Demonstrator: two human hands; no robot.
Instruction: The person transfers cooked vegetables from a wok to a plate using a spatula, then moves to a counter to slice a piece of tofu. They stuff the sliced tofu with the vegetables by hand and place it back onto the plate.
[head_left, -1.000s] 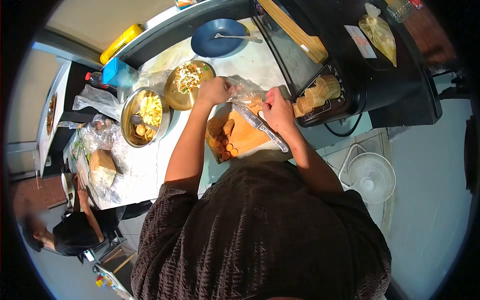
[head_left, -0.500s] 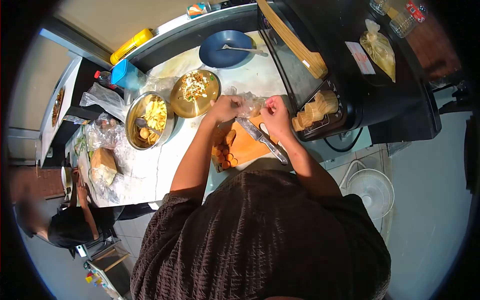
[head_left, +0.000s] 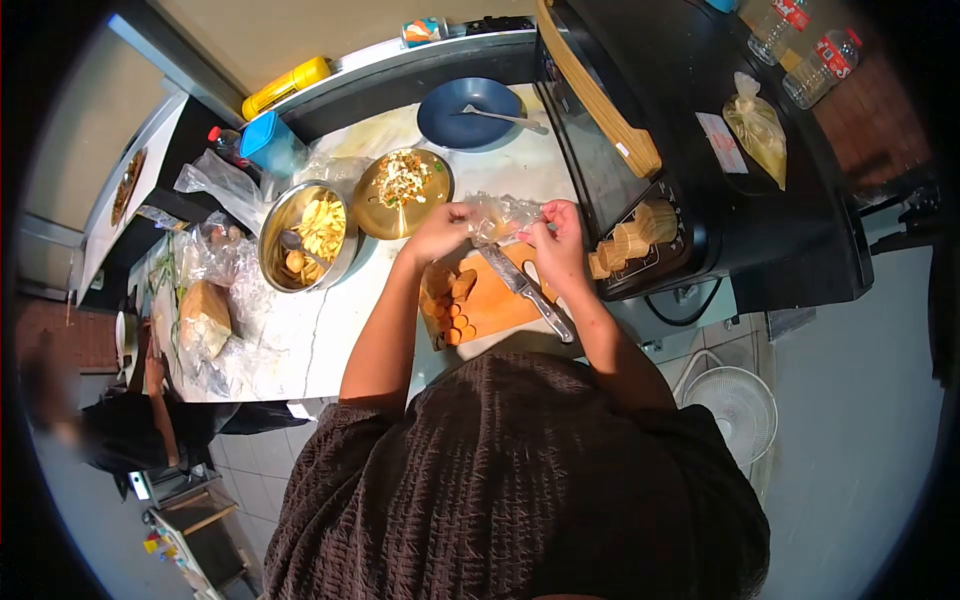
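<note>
Forearms extend forward from the body over the white tabletop, bent at the elbows, and converge above the orange cutting board. Black oven stands to the right of the board, with its glass door facing the work area. Steel bowl of yellow pieces and the brass bowl of mixed food sit to the left, just beside each other; the blue plate lies behind them. Clear plastic bag is held above the far edge of the board, stretched between both hands. Left hand is closed, its fingers pinched on the left end of the bag. Right hand is closed likewise, pinching the right end with fingers curled. Knife lies flat on the board beneath the hands, handle toward the body. Round orange slices lie grouped at the near left corner of the board.

Compared with one second ago, the left hand has drawn in from the brass bowl toward the right hand, and the bag now sits centred between them. Knife and slices are unchanged.
</note>
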